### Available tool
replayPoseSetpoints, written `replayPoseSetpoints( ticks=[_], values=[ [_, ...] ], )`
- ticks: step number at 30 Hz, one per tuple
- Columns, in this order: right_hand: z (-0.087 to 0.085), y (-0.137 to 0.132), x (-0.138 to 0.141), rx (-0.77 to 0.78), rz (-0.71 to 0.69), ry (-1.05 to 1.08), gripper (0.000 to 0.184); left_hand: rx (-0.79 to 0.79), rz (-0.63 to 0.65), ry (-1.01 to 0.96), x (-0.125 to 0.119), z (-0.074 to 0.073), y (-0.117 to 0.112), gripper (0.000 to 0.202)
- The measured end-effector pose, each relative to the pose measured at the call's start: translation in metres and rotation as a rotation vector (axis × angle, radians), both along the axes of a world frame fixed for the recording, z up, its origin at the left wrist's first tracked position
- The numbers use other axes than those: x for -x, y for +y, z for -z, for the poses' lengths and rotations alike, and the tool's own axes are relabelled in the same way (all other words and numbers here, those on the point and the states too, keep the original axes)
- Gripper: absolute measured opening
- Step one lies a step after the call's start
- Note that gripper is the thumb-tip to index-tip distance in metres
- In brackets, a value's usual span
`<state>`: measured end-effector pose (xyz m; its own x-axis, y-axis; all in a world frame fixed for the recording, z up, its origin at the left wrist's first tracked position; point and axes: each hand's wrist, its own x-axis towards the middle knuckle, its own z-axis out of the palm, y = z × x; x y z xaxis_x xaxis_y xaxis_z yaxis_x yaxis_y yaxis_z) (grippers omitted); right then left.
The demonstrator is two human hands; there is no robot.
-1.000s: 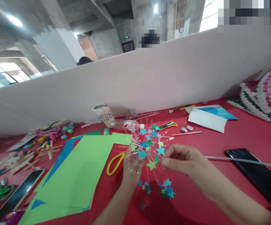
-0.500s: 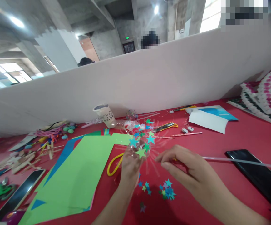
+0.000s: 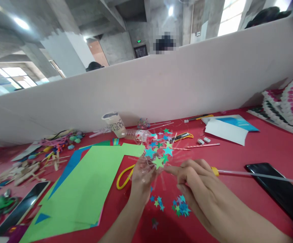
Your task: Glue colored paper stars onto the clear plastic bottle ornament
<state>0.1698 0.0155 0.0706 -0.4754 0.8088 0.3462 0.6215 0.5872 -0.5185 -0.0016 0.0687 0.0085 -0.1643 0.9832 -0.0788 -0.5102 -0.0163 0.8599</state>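
My left hand (image 3: 141, 177) is closed around the clear base of a craft piece (image 3: 159, 148) whose thin transparent strips carry coloured paper stars. It holds the piece upright above the red table (image 3: 237, 158). My right hand (image 3: 192, 177) hovers just right of it, fingers loosely curled, with the index finger stretched toward a green star (image 3: 158, 162). I cannot see anything in that hand. Loose paper stars (image 3: 180, 206) lie in small heaps on the table below both hands.
Green and blue paper sheets (image 3: 85, 189) lie left, with yellow-handled scissors (image 3: 123, 177) beside them. A cup (image 3: 113, 124), lying bottle (image 3: 136, 135), utility knife (image 3: 183, 136), white paper (image 3: 224, 130), black phones (image 3: 283, 190) and wooden sticks (image 3: 22, 168) surround the spot. A white partition (image 3: 161, 84) closes the back.
The star piece tilted upright and closer to my left hand. My right hand let go of a star strip, dropped lower, and now points its index finger back at the piece.
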Motion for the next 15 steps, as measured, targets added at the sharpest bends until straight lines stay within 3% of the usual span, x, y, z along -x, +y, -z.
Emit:
replayPoseSetpoints(
  ticks=[8,15],
  values=[
    [0.001,0.0027,-0.0015,-0.016,0.037,0.067,0.016,-0.034,0.06,0.033,-0.0009,-0.0033,0.0002,0.029],
    [0.0047,0.0097,-0.0074,-0.193,0.106,0.276,0.009,0.052,0.059,0.023,0.0023,0.0041,-0.0009,0.037]
  ],
)
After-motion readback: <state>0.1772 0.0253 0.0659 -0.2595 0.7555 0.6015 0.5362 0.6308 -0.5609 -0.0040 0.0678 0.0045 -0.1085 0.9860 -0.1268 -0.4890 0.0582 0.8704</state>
